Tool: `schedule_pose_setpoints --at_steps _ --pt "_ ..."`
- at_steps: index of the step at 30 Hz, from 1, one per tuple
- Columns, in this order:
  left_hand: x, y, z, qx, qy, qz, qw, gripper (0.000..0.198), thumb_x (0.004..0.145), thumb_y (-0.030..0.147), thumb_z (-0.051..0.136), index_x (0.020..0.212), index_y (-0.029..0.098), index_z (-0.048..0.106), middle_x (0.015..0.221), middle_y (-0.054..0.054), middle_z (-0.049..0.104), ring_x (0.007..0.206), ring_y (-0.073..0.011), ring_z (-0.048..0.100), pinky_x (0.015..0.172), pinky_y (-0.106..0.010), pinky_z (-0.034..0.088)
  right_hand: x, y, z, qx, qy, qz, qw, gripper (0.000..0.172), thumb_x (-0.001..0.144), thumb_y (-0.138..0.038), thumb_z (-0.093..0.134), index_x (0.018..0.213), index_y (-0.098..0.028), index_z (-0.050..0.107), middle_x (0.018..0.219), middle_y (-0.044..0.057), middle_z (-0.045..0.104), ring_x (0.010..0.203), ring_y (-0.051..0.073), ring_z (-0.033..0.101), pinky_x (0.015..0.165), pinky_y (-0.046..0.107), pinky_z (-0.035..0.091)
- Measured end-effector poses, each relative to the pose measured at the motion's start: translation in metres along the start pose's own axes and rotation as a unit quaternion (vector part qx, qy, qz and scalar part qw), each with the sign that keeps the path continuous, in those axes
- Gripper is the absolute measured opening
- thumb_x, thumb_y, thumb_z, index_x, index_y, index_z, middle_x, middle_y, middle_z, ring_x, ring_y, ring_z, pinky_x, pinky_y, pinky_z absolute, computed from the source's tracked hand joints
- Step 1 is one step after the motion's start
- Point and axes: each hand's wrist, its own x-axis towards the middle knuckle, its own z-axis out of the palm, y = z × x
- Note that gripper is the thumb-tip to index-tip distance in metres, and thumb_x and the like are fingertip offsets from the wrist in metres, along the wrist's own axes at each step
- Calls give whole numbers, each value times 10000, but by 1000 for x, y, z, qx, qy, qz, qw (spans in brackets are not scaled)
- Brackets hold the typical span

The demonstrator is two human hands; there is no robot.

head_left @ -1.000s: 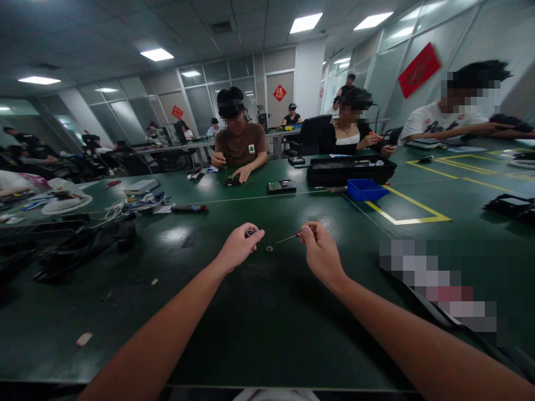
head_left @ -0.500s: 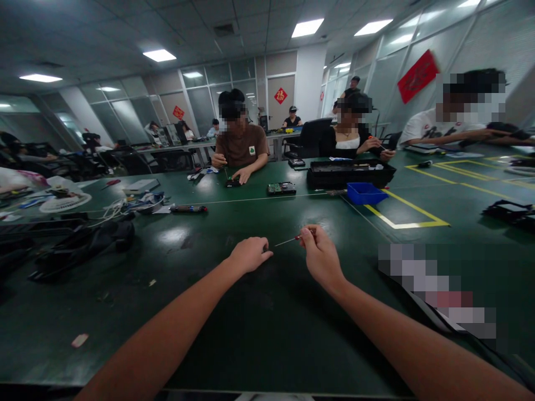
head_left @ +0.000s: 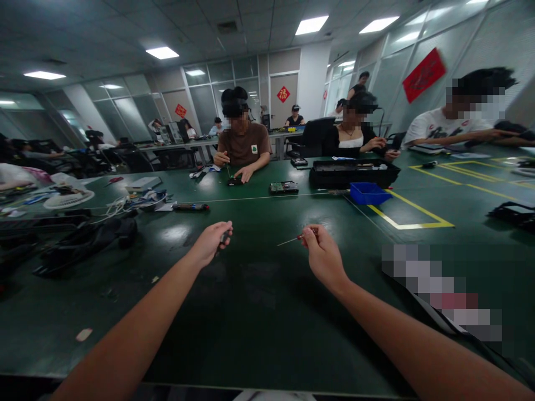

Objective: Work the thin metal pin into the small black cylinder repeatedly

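The left hand (head_left: 215,243) is curled round a small dark part (head_left: 224,238), the fingers wrapped so far about it that I can't make out its full shape. Well apart from it, the right hand (head_left: 324,253) pinches a slim screwdriver (head_left: 296,239) by its reddish handle between thumb and forefinger, the thin shaft slanting slightly down toward the left hand, with its tip in the gap between the two and apart from the dark part. Both hands are over a green table (head_left: 254,328); whether either one rests on it, I can't tell. Beyond the left hand and a little to its left lies a dark cylindrical thing (head_left: 191,206) with a red end, and to that hand's far left sits a bulky black object (head_left: 83,245). A device with a green circuit board (head_left: 284,187) lies past the gap between the hands. Beyond the right hand and to its right, a blue bin (head_left: 370,193) stands in front of a long black tray (head_left: 353,175), with yellow tape (head_left: 422,226) beside it. Across the table, past the left hand, a co-worker in a brown shirt (head_left: 244,145) bends over a small dark device (head_left: 235,181).
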Motion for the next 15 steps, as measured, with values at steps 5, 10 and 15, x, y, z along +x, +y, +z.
schedule_pose_setpoints --at_steps 5,10,15 --pt "-17 10 -66 -112 105 -9 988 206 782 206 583 963 125 635 733 -16 550 515 -108 506 430 -202 369 1 3 1 -6 3 2 1000 286 975 -452 403 948 -222 571 808 33 632 756 202 585 694 334 422" --pt "-48 13 -140 -135 231 -6 963 226 731 73 522 925 117 629 699 -16 549 529 -124 525 457 -203 437 1 4 2 -13 2 3 1000 289 974 -450 399 936 -225 577 803 30 636 734 197 578 667 324 413" --pt "-77 10 -215 -122 396 10 910 205 667 23 501 818 115 605 690 -23 559 537 -118 527 462 -183 452 1 6 4 -11 3 -4 1000 302 967 -467 406 934 -224 583 799 32 644 726 199 585 666 323 418"
